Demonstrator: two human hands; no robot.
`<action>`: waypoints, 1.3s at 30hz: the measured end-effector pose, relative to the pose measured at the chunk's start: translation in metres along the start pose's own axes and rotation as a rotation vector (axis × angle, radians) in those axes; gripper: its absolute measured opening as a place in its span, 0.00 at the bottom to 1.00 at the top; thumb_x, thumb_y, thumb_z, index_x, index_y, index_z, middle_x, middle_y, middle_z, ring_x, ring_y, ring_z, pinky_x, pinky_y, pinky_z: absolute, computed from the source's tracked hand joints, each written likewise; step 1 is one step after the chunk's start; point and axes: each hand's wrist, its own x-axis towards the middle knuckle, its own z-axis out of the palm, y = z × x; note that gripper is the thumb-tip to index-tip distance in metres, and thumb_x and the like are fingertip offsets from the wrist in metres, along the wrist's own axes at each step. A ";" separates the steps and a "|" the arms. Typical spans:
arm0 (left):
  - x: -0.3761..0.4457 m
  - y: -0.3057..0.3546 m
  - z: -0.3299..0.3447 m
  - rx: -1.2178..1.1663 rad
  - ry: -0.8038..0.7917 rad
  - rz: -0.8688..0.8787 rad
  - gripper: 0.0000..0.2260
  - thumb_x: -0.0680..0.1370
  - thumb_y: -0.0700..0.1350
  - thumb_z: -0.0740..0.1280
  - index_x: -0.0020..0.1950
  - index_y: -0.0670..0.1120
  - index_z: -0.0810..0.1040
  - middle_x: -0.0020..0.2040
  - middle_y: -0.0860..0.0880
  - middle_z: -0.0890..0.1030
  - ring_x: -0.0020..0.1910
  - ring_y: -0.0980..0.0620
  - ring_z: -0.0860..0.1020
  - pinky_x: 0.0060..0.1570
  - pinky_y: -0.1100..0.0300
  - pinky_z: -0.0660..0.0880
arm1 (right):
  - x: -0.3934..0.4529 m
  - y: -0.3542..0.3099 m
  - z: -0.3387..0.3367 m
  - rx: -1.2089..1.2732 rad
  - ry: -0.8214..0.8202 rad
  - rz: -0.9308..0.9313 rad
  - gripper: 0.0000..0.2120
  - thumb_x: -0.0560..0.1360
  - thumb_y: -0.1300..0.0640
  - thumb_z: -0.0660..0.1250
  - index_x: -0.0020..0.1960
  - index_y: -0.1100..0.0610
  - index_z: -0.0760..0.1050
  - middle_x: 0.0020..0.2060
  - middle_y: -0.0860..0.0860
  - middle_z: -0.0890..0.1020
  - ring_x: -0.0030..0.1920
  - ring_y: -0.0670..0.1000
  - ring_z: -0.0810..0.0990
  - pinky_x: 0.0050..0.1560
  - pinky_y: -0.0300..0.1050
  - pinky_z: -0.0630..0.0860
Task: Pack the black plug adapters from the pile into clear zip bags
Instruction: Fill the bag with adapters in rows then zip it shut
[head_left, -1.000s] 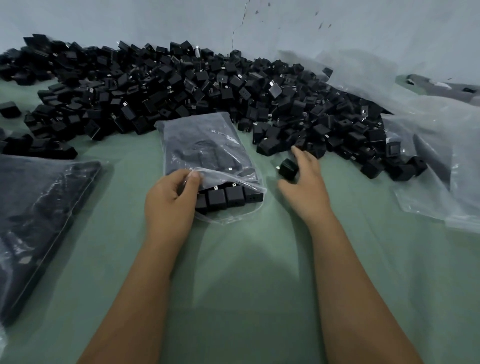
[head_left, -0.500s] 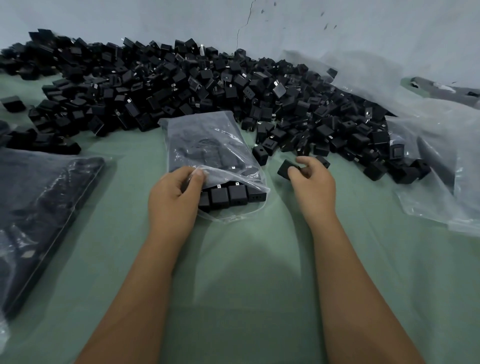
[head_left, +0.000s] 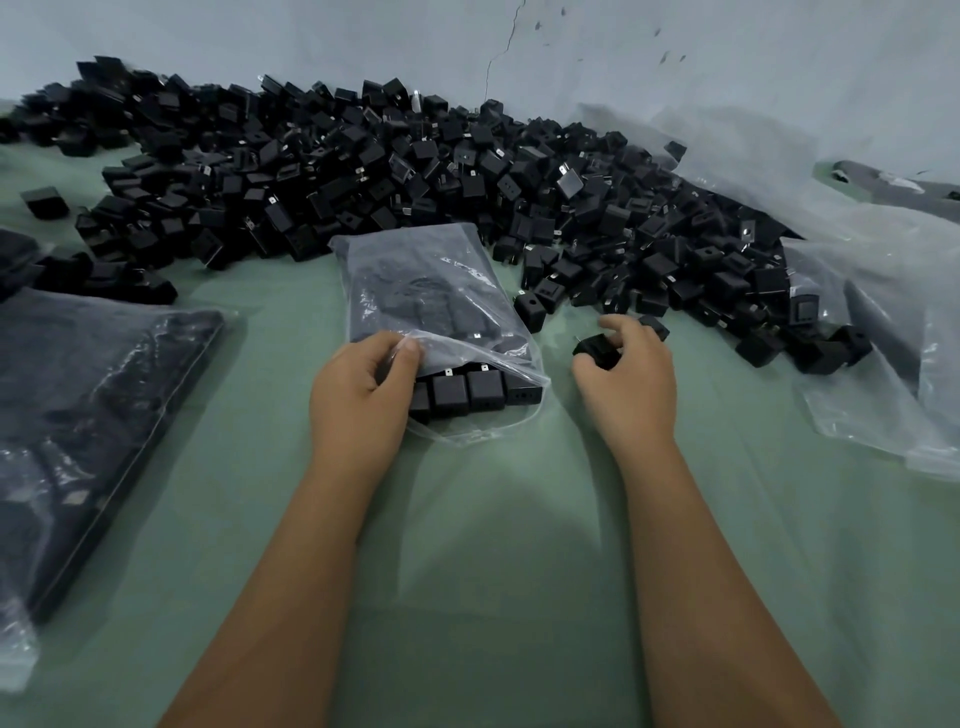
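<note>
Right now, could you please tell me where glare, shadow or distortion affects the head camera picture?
Head view: white glare streaks the clear zip bag, veiling the upper black plug adapters inside; a soft shadow falls on the green cloth between the forearms; wide-angle distortion bows the black adapter pile; the right hand's adapter looks slightly blurred.

the heap of black plug adapters (head_left: 415, 171) lies far across the green cloth surface (head_left: 493, 545), against the pale wall (head_left: 311, 36). near of it lies a clear zip bag (head_left: 431, 301) with adapters inside, a filled clear bag (head_left: 88, 415) to its left, loose clear plastic sheeting (head_left: 883, 338) far right.
</note>
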 end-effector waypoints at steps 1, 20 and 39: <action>0.000 0.000 0.000 0.003 0.002 0.001 0.15 0.77 0.54 0.60 0.39 0.46 0.78 0.35 0.48 0.79 0.41 0.46 0.77 0.44 0.45 0.75 | -0.006 -0.006 -0.001 0.102 0.024 0.006 0.20 0.70 0.53 0.65 0.61 0.45 0.72 0.50 0.41 0.74 0.56 0.47 0.73 0.54 0.43 0.71; -0.006 0.011 -0.002 -0.068 0.054 0.053 0.11 0.77 0.51 0.62 0.40 0.49 0.81 0.34 0.52 0.79 0.39 0.48 0.78 0.42 0.46 0.76 | -0.085 -0.060 0.024 -0.211 0.100 -0.634 0.10 0.72 0.55 0.66 0.52 0.55 0.81 0.41 0.53 0.75 0.39 0.54 0.73 0.36 0.45 0.70; -0.009 0.011 0.000 0.058 0.155 0.382 0.09 0.79 0.46 0.62 0.45 0.46 0.82 0.39 0.57 0.78 0.40 0.56 0.76 0.43 0.58 0.73 | -0.098 -0.079 0.030 -0.536 -0.217 -0.506 0.27 0.78 0.43 0.47 0.72 0.53 0.66 0.59 0.56 0.74 0.59 0.56 0.71 0.64 0.49 0.62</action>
